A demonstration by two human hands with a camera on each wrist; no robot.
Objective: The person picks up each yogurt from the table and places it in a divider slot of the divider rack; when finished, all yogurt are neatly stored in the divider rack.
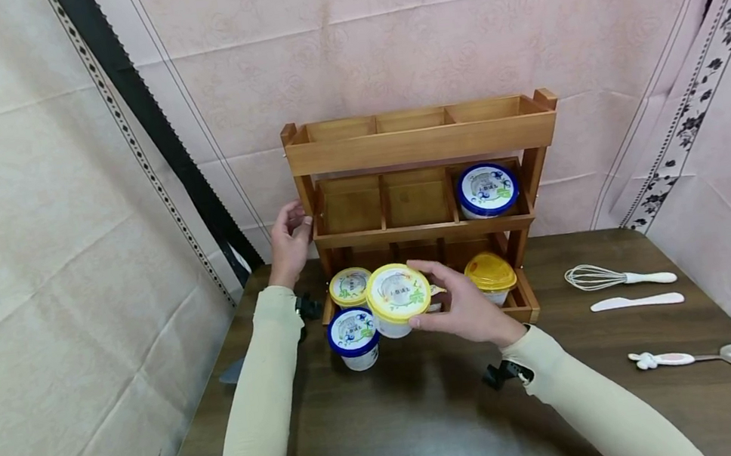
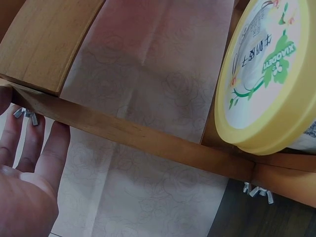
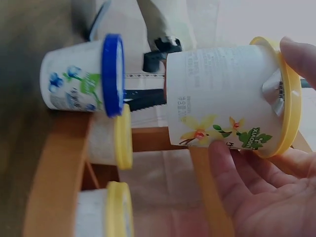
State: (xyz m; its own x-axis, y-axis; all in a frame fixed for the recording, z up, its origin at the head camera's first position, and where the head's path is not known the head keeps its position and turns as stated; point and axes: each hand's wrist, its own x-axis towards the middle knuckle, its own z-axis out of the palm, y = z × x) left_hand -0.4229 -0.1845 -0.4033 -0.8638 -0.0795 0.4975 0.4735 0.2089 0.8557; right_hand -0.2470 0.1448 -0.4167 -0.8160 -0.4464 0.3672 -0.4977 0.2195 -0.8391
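Note:
My right hand holds a white tub with a yellow lid up in front of the wooden rack, thumb and fingers around its lid end. Flowers are printed on its side in the right wrist view. At the rack's left side my left hand grips the upright, fingertips behind the wood and thumb in front. A blue-lidded tub stands before the rack's lower left corner. Behind it, another yellow-lidded tub sits in the bottom tier. My right hand partly hides the bottom tier's middle.
Another blue-lidded tub is in the middle tier's right compartment. A tub with a domed yellow lid sits at bottom right. On the table's right lie a whisk, a white knife and a spoon. Cloth hangs behind.

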